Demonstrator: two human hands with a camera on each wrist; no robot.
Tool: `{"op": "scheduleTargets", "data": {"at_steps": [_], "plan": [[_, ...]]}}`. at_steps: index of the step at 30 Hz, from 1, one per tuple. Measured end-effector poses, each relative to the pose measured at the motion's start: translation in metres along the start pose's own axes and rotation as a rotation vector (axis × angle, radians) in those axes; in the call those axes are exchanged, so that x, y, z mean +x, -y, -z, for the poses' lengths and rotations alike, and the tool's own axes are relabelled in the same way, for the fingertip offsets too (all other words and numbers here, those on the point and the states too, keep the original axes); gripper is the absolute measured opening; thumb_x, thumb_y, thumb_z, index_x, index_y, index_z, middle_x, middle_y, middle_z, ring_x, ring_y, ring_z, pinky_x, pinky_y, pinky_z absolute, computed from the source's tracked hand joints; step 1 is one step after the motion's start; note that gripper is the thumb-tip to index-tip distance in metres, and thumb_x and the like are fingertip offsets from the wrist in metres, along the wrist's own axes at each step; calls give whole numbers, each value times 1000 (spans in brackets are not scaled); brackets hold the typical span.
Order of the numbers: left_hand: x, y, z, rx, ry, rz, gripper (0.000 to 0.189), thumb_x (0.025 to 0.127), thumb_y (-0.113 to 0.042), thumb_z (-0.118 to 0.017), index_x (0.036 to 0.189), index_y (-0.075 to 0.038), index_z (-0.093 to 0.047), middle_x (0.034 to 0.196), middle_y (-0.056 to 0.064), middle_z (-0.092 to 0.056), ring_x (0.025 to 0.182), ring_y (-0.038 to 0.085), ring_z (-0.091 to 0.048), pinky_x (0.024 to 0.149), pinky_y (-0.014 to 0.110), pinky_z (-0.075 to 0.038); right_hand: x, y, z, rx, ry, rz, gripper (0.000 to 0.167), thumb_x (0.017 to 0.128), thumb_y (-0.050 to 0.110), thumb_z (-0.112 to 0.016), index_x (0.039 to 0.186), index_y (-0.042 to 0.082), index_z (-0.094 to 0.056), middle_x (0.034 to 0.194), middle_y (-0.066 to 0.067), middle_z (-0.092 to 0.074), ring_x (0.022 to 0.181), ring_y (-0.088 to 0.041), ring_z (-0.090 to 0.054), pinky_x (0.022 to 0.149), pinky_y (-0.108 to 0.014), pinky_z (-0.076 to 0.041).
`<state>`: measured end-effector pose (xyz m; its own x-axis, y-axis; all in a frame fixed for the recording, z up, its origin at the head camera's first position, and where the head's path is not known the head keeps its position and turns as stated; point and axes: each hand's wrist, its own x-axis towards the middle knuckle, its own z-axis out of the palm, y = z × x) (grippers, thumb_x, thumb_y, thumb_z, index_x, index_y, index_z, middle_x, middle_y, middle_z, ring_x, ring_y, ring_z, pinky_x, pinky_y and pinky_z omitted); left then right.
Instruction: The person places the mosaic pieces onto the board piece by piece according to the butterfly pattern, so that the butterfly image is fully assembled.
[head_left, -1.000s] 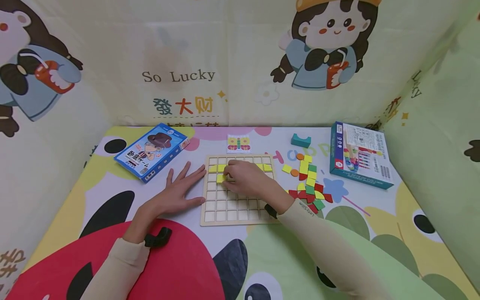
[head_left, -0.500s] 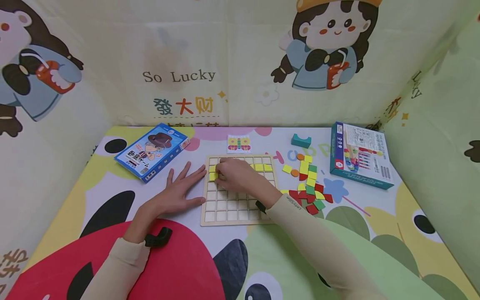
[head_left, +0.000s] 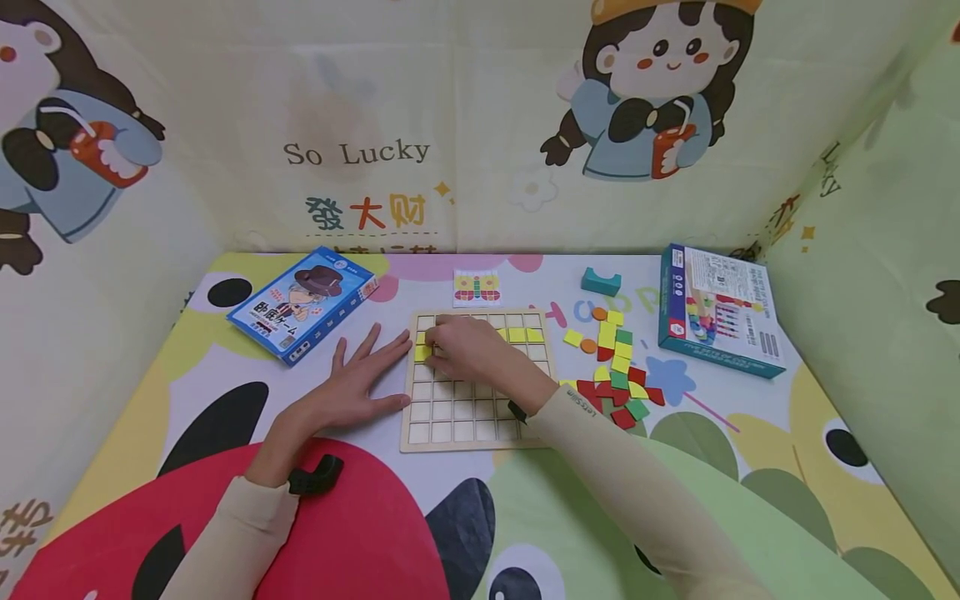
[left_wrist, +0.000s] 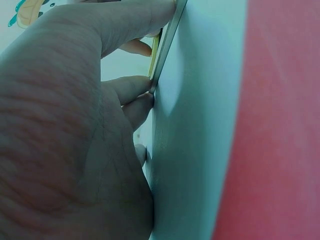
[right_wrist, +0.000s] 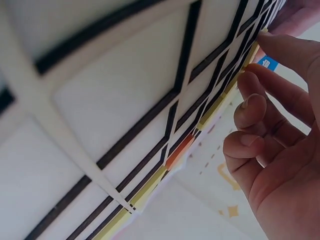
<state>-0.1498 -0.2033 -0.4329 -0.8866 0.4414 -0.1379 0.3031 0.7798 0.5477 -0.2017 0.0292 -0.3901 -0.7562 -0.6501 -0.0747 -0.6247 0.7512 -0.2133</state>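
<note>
A wooden grid board (head_left: 442,432) lies in the middle of the table, with yellow square tiles (head_left: 535,335) in one of its upper rows. My right hand (head_left: 468,350) reaches over its upper left part and pinches a yellow square tile (head_left: 423,352) at the left-hand column. In the right wrist view, thumb and index finger of the right hand (right_wrist: 280,120) meet at that tile, the other fingers curled. My left hand (head_left: 360,387) has its fingers spread on the table, fingertips against the board's left edge. The left wrist view shows the left hand (left_wrist: 80,120) close up beside that edge.
Loose red, green, yellow and orange pieces (head_left: 620,379) lie right of the board. Behind it is a butterfly pattern card (head_left: 477,287). A blue game box (head_left: 303,304) lies at left, a teal-edged box (head_left: 720,312) at right, and a teal arch block (head_left: 602,282) near the back.
My right hand has moved left over the board, bringing the yellow square tile from the second column to the left-hand one. The left hand has stayed in place.
</note>
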Motion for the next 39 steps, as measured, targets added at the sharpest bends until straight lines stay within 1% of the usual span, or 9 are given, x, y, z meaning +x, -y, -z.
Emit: {"op": "scheduleTargets", "data": {"at_steps": [8, 14, 18, 25, 28, 30, 35, 38, 39], "plan": [[-1, 0, -1, -5, -3, 2, 95, 91, -59, -70, 169, -26, -28, 180, 4, -20, 168, 41, 7, 124, 77, 18, -5, -3, 0, 19, 4, -25, 28, 101, 33, -74, 123, 17, -77, 109, 0, -72, 89, -13, -65, 81, -30, -60], [-1, 1, -2, -1, -7, 2, 95, 91, -58, -71, 170, -26, -27, 180, 3, -20, 168, 40, 8, 124, 76, 18, -17, -18, 3, 51, -13, -63, 28, 101, 32, -73, 123, 16, -77, 111, 0, -73, 94, -14, -68, 83, -32, -61], [-1, 1, -3, 2, -6, 6, 95, 91, -59, -70, 170, -26, -28, 180, 3, -20, 168, 40, 7, 125, 76, 17, -30, -33, 5, 71, -28, -105, 28, 100, 32, -75, 122, 17, -77, 110, 0, -73, 94, -15, -67, 82, -32, -60], [-1, 2, -2, 13, -7, 11, 96, 91, -60, -69, 170, -25, -27, 180, 4, -20, 168, 41, 7, 124, 77, 17, -55, -63, 13, 138, -49, -193, 33, 99, 32, -75, 128, 15, -76, 113, -4, -74, 99, -19, -67, 87, -34, -61], [-1, 2, -2, 8, -6, 8, 96, 91, -60, -70, 170, -25, -27, 180, 4, -20, 168, 41, 6, 124, 77, 17, -67, -77, 17, 148, -49, -224, 35, 99, 33, -76, 129, 13, -76, 111, -5, -73, 99, -21, -65, 88, -35, -60], [-1, 2, -2, 6, -5, 5, 97, 90, -60, -70, 170, -25, -27, 180, 4, -20, 168, 41, 6, 124, 77, 17, -75, -87, 18, 150, -55, -251, 34, 99, 32, -75, 127, 13, -76, 108, -4, -72, 98, -21, -64, 86, -35, -60], [0, 2, -1, 12, -7, 3, 97, 90, -58, -71, 170, -25, -26, 180, 3, -20, 168, 41, 7, 124, 76, 17, -97, -114, 23, 144, -84, -281, 31, 98, 28, -76, 123, 10, -77, 100, -4, -71, 100, -25, -66, 83, -36, -60], [0, 2, -1, 17, -6, 2, 97, 90, -59, -71, 170, -26, -26, 180, 3, -20, 168, 41, 7, 125, 76, 18, -109, -132, 27, 156, -69, -305, 30, 98, 27, -76, 122, 8, -77, 99, -5, -73, 98, -24, -66, 81, -35, -61], [0, 2, -1, 20, -6, 3, 97, 90, -59, -71, 170, -26, -26, 180, 3, -20, 168, 40, 7, 125, 76, 18, -113, -136, 29, 164, -57, -319, 31, 97, 26, -77, 122, 8, -77, 100, -6, -73, 94, -22, -64, 80, -34, -60]]}}
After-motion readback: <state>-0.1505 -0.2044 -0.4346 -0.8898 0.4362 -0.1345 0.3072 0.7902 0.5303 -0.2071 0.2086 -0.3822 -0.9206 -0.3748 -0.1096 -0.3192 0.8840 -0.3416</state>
